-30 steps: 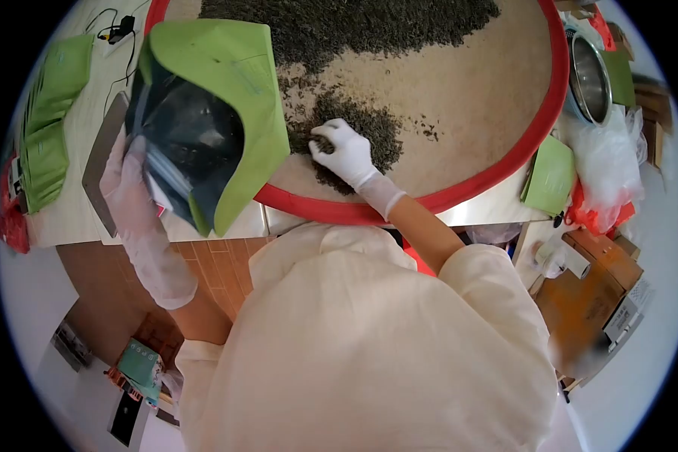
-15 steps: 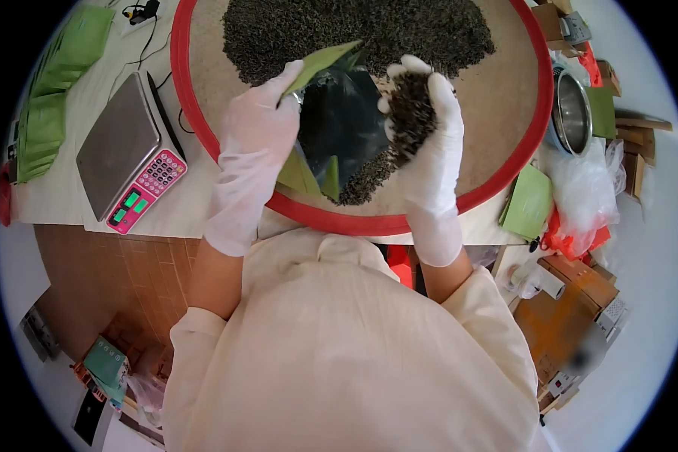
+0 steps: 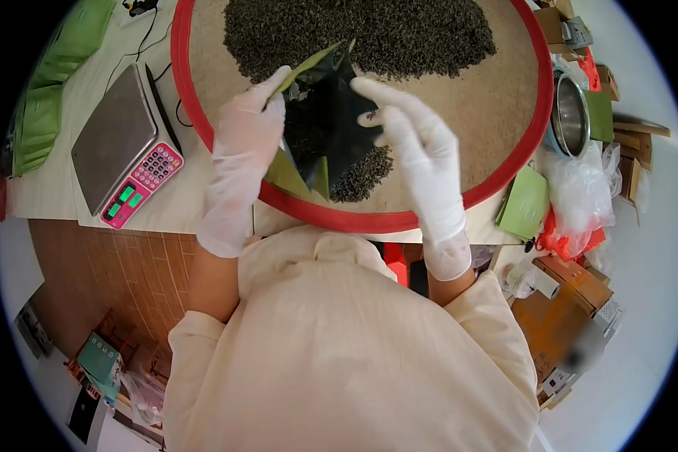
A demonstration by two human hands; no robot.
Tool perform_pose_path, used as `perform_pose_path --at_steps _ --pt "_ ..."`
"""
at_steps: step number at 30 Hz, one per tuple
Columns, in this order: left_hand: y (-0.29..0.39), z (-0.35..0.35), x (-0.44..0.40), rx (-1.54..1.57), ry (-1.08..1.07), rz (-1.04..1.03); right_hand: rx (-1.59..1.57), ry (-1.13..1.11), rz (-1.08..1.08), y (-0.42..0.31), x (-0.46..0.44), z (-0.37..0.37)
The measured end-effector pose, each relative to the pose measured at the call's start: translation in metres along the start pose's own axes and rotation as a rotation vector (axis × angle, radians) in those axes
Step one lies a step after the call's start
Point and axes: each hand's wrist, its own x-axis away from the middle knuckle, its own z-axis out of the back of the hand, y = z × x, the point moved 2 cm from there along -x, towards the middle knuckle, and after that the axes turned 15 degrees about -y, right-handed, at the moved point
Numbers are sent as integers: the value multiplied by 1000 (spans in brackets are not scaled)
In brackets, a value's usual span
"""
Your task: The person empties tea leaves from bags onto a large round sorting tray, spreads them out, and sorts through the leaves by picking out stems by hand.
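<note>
- Head view: nearest is the person's cream top [image 3: 354,346], filling the lower middle.
- The left hand [image 3: 245,128], in a thin white glove, pinches the left edge of an open green pouch [image 3: 337,124] between thumb and fingers.
- The right hand [image 3: 422,143], also gloved in white, has its fingers parted and slightly bent, the tips at the pouch's right side; a few dark bits cling near them. Whether any tip presses on the pouch, I cannot tell.
- The pouch, dark inside, is held tilted above the near part of a round tray [image 3: 380,222] with a red rim. How full it is cannot be made out.
- A small pile of dark dried leaf [image 3: 363,175] lies on the tray, partly hidden by the pouch.
- Left of the tray, a scale [image 3: 117,135] with a pink keypad and lit green displays sits on the pale table [image 3: 45,203].
- To the right lie a flat green packet [image 3: 523,203] and clear plastic bags [image 3: 576,181], with a metal bowl [image 3: 569,117] beyond them.
- Farther off, a large heap of dark leaf [image 3: 354,38] covers much of the tray's far part, and green bags [image 3: 41,124] stand at the far left.
</note>
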Motion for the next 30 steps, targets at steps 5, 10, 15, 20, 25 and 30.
perform_pose_path --at_steps 5,10,15,20,25,30 --pt "-9 46 1 212 65 188 -236 177 97 30 -3 33" --pt "-35 87 5 493 399 68 434 379 -147 187 30 67" --pt "-40 103 26 650 512 13 1226 610 -582 287 78 87" --pt "-38 102 41 554 636 6 856 292 -158 286 28 44" --pt "-45 112 41 619 618 9 822 -118 17 266 -31 -22" --pt "-40 108 51 492 571 -67 792 -449 283 242 -32 -64"
